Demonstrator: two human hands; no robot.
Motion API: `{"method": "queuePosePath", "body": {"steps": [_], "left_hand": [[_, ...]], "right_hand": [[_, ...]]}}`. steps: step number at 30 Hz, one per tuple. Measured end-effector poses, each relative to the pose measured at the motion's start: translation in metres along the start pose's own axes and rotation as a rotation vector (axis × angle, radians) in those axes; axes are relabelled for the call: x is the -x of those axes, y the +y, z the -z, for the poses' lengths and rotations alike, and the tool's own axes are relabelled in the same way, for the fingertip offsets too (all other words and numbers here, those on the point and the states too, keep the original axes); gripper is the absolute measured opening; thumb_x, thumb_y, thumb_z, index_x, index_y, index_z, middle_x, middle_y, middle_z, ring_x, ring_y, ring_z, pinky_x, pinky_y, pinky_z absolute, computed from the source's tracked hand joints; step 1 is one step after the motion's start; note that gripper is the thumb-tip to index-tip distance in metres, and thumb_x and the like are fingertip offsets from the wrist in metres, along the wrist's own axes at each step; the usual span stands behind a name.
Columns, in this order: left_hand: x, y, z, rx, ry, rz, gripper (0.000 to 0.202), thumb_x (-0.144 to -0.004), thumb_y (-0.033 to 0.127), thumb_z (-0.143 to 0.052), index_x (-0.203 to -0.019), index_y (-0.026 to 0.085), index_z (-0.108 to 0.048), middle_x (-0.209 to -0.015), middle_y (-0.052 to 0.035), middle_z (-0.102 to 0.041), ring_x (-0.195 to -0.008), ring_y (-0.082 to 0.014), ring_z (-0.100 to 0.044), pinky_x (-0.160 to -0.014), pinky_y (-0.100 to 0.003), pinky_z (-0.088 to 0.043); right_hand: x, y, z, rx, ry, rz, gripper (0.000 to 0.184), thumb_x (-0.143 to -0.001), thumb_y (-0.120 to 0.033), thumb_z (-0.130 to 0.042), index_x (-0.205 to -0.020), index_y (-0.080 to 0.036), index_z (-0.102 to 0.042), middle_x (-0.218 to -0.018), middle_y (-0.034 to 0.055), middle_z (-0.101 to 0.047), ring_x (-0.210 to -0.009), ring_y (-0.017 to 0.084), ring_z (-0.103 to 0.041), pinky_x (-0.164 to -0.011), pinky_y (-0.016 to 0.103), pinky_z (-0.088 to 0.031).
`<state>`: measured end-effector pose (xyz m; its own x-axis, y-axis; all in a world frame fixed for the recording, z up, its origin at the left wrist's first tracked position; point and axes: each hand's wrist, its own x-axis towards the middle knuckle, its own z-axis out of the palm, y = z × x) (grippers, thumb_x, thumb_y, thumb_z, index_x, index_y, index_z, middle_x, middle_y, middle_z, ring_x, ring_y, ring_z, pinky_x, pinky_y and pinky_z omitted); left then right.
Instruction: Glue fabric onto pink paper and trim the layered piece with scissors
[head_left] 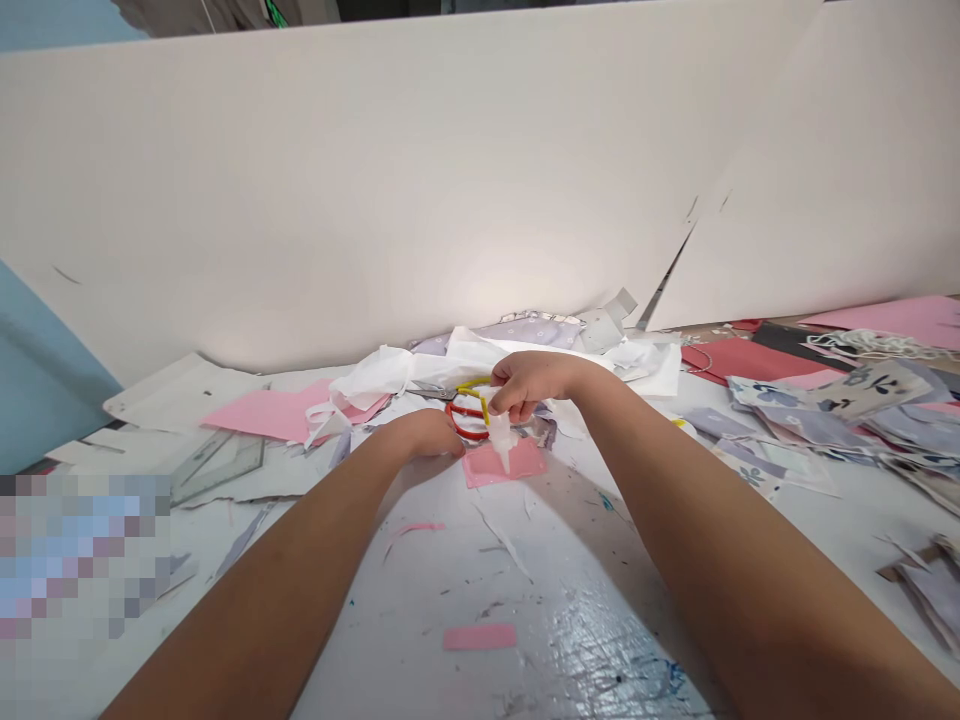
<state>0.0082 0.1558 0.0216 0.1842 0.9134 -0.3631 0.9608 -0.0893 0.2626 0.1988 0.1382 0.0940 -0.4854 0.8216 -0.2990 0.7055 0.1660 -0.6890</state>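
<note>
My right hand point(529, 385) grips a small white squeeze bottle point(500, 438), probably glue, with its nozzle tip pointing down at a small pink paper piece point(504, 464). The tip is just over the paper, and I cannot tell if they touch. My left hand point(424, 435) lies curled on the white table point(465, 560), just left of that paper, its fingers partly hidden. Scissors with red and yellow handles point(466, 410) lie directly beyond and between my hands, with the right hand over part of them.
White tissue paper point(390, 372) and a pink sheet point(277, 415) lie beyond my hands. Lilac floral paper scraps point(825, 410) and red card point(742, 360) cover the right side. A clear set square point(217, 465) lies left. A white board point(375, 180) stands behind the table.
</note>
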Motion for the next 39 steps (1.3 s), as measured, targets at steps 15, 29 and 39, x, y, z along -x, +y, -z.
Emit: {"method": "queuePosePath", "body": {"steps": [15,29,39], "left_hand": [[0.004,0.001,0.001,0.010,-0.008,0.008,0.019,-0.053,0.036,-0.056,-0.068,0.024,-0.058,-0.074,0.0020,-0.060,-0.066,-0.0181,-0.055,-0.050,-0.024,-0.036],[0.005,0.003,0.002,0.003,0.002,0.023,0.015,-0.053,0.034,-0.056,-0.062,0.022,-0.053,-0.069,0.0013,-0.059,-0.061,-0.0167,-0.053,-0.048,-0.025,-0.034],[0.002,0.000,0.000,0.021,0.003,0.022,0.017,-0.051,0.034,-0.058,-0.063,0.022,-0.054,-0.068,0.0015,-0.058,-0.059,-0.0160,-0.052,-0.048,-0.025,-0.033]], "right_hand": [[0.004,0.000,0.004,0.001,0.001,-0.009,0.019,-0.058,-0.026,-0.063,-0.064,-0.018,-0.046,-0.058,0.0004,-0.061,-0.061,0.016,-0.062,-0.059,0.025,-0.049],[-0.002,0.019,0.012,0.020,-0.006,-0.110,0.023,-0.055,-0.026,-0.065,-0.068,-0.016,-0.049,-0.060,0.0017,-0.061,-0.060,0.017,-0.063,-0.062,0.027,-0.052],[0.003,0.009,0.010,0.041,-0.013,-0.095,0.023,-0.057,-0.028,-0.065,-0.070,-0.017,-0.050,-0.059,0.0009,-0.061,-0.061,0.016,-0.063,-0.064,0.026,-0.051]]}}
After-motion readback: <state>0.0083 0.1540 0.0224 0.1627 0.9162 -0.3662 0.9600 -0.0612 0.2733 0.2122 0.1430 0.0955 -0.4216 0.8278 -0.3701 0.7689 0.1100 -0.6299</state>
